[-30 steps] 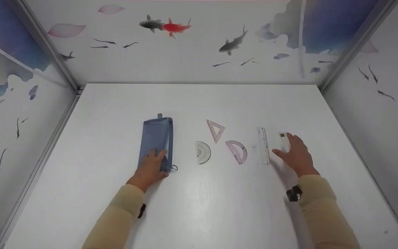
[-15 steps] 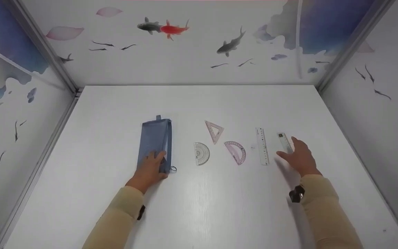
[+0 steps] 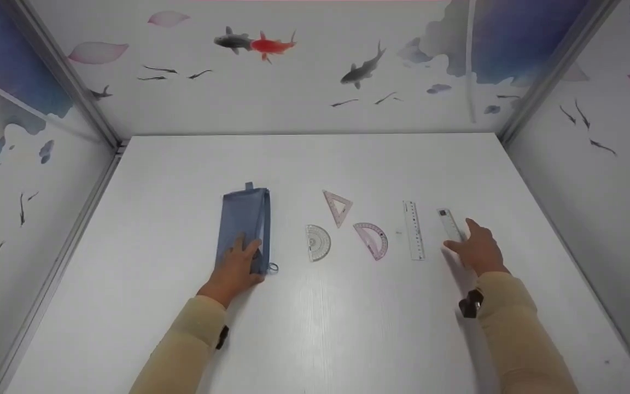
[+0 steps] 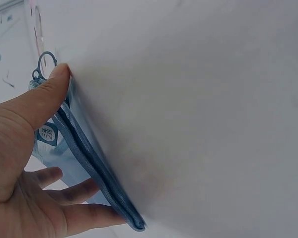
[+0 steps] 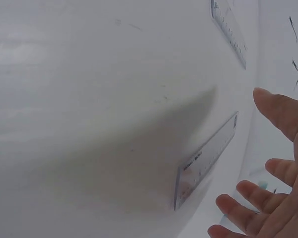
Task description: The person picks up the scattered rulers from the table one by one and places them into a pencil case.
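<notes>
My left hand [image 3: 233,268] rests with spread fingers on the near end of a blue zip pencil pouch [image 3: 241,213]. In the left wrist view, the thumb [image 4: 54,89] lies by the zip's ring pull [image 4: 45,60], and fingertips touch the dark zip edge [image 4: 97,158]. My right hand [image 3: 480,249] hovers with fingers spread and nothing in it, just over the near part of a clear ruler [image 3: 449,223]. That ruler [image 5: 206,161] lies flat beneath it in the right wrist view; the hand hides its near end in the head view.
Left of that ruler lies another clear ruler [image 3: 414,231]. Further left are a pinkish protractor [image 3: 379,234], a pink set square [image 3: 331,208] and a clear protractor [image 3: 320,242]. Printed panels [image 3: 304,98] wall the white table [image 3: 304,328] at the back and sides.
My right hand has drawn back slightly toward the near right, uncovering more of the right-hand ruler. The left hand stays on the pouch, and the view shifts slightly.
</notes>
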The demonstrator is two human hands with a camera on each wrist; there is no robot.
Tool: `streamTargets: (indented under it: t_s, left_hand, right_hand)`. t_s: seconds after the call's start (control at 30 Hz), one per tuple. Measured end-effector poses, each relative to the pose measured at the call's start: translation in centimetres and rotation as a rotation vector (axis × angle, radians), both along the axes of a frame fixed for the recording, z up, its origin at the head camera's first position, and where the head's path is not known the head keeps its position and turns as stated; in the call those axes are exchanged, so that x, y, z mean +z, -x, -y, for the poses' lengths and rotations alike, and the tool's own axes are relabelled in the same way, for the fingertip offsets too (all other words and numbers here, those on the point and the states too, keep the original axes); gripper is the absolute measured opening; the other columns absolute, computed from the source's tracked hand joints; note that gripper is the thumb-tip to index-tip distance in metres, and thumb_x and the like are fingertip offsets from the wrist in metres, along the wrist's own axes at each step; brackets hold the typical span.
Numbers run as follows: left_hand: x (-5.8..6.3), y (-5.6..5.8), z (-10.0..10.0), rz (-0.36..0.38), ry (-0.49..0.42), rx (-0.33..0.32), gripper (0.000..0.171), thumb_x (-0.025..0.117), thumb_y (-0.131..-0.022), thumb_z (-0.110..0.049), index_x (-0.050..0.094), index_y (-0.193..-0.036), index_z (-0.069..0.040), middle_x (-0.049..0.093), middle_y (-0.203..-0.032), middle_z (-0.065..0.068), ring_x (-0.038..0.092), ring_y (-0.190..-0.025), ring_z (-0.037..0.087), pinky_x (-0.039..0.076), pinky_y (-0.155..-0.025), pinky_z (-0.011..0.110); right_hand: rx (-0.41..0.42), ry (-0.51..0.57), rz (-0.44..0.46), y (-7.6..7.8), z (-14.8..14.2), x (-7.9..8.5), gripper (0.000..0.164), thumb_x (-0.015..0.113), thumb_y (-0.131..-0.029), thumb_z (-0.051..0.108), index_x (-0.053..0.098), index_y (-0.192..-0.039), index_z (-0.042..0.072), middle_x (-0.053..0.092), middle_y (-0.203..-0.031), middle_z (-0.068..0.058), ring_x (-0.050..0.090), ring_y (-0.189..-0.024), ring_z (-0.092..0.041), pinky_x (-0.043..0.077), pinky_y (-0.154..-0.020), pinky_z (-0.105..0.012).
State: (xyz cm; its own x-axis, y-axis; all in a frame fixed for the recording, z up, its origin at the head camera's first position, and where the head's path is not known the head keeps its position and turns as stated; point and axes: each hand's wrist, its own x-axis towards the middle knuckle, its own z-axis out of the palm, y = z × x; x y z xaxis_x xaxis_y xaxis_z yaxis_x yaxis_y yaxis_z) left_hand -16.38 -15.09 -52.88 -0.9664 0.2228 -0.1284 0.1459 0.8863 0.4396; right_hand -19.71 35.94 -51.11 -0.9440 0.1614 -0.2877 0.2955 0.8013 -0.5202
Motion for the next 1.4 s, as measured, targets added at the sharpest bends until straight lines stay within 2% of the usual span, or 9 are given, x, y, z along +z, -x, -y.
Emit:
streamTargets:
  t_s: [0.27,0.5,0.67,0.9,1.1,1.4]
  left_hand:
    - [0.1,-0.3,0.2,-0.017,-0.016,0.004,0.079,0.080,-0.080,-0.020,0.036,-0.145,-0.012,0.018,-0.151,0.031,0.035,-0.128,0.056,0.042,-0.095,0.061]
    - [0.4,0.0,-0.1,0.004,-0.023,-0.002,0.079,0.080,-0.081,-0.020,0.035,-0.146,-0.015,0.017,-0.153,0.028,0.033,-0.131,0.054,0.041,-0.096,0.060]
    - [0.3,0.0,-0.1,0.005,-0.027,0.002,0.080,0.080,-0.080,-0.019,0.036,-0.147,-0.015,0.017,-0.153,0.028,0.033,-0.131,0.054,0.041,-0.097,0.059]
    - [0.3,-0.2,0.0,0.001,-0.007,0.009,0.079,0.079,-0.081,-0.021,0.035,-0.146,-0.017,0.020,-0.152,0.030,0.035,-0.128,0.056,0.044,-0.091,0.061]
    - [0.2,0.0,-0.2,-0.017,-0.007,-0.002,0.078,0.080,-0.080,-0.021,0.036,-0.145,-0.015,0.022,-0.150,0.031,0.037,-0.127,0.055,0.043,-0.093,0.060]
    - [0.2,-0.2,-0.1,0.007,-0.021,0.013,0.078,0.079,-0.081,-0.019,0.036,-0.145,-0.015,0.020,-0.151,0.030,0.031,-0.131,0.056,0.042,-0.094,0.061]
  right_hand:
    - [-0.017,-0.012,0.015,0.5,-0.2,-0.7,0.093,0.068,-0.089,0.032,0.008,-0.152,-0.003,0.019,-0.150,-0.036,0.020,-0.136,-0.054,0.022,-0.108,-0.063]
    - [-0.031,-0.049,0.026,0.2,-0.8,-0.9,0.087,0.066,-0.091,0.025,0.011,-0.150,-0.007,0.021,-0.147,-0.038,0.022,-0.134,-0.056,0.022,-0.107,-0.063]
    - [-0.047,-0.060,0.022,0.2,-1.0,-1.3,0.080,0.063,-0.092,0.022,0.015,-0.149,-0.008,0.027,-0.145,-0.038,0.028,-0.132,-0.055,0.026,-0.106,-0.062]
    - [-0.059,-0.078,-0.006,0.5,-1.1,-2.0,0.078,0.064,-0.089,0.022,0.021,-0.148,-0.008,0.037,-0.138,-0.039,0.037,-0.124,-0.056,0.032,-0.102,-0.062]
    - [-0.099,-0.064,-0.022,0.3,-1.3,-2.4,0.076,0.064,-0.089,0.022,0.024,-0.148,-0.005,0.037,-0.137,-0.037,0.037,-0.124,-0.055,0.032,-0.102,-0.063]
    - [-0.109,-0.056,-0.034,0.6,-1.2,-2.7,0.073,0.063,-0.089,0.021,0.028,-0.147,-0.006,0.038,-0.137,-0.038,0.037,-0.124,-0.055,0.033,-0.102,-0.062]
